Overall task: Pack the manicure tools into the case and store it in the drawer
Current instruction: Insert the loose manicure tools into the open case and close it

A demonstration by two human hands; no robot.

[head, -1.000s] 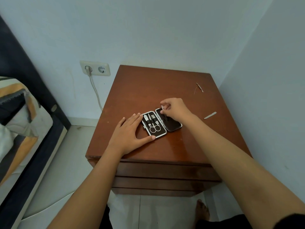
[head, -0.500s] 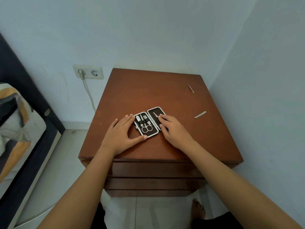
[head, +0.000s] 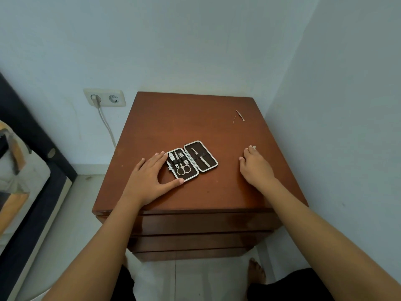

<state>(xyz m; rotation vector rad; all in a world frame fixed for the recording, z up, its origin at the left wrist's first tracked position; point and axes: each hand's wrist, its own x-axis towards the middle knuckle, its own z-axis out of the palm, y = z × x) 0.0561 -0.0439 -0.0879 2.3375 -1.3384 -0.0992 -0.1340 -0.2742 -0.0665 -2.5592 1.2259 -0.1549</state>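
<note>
The open manicure case (head: 210, 157) lies in the middle of the brown nightstand top (head: 195, 122). Its left half holds a nail clipper (head: 171, 158), scissors (head: 183, 169) and other small tools under straps. Its right half holds one slim metal tool (head: 200, 160). My left hand (head: 147, 179) lies flat on the wood, thumb and fingers bracketing the case's left half. My right hand (head: 256, 168) is to the right of the case, its fingertips over a loose metal tool (head: 253, 147) of which only the tip shows. Another thin tool (head: 240, 115) lies far back right.
Closed drawer fronts (head: 199, 222) run below the top's front edge. A wall stands close on the right. A wall socket (head: 105, 97) with a plugged cable is at the left, a bed (head: 21, 181) further left. My bare foot (head: 257, 272) is on the floor.
My right hand has left the case's right half, where a slim tool now sits, and moved right onto the loose tool. My left hand has stayed at the case.
</note>
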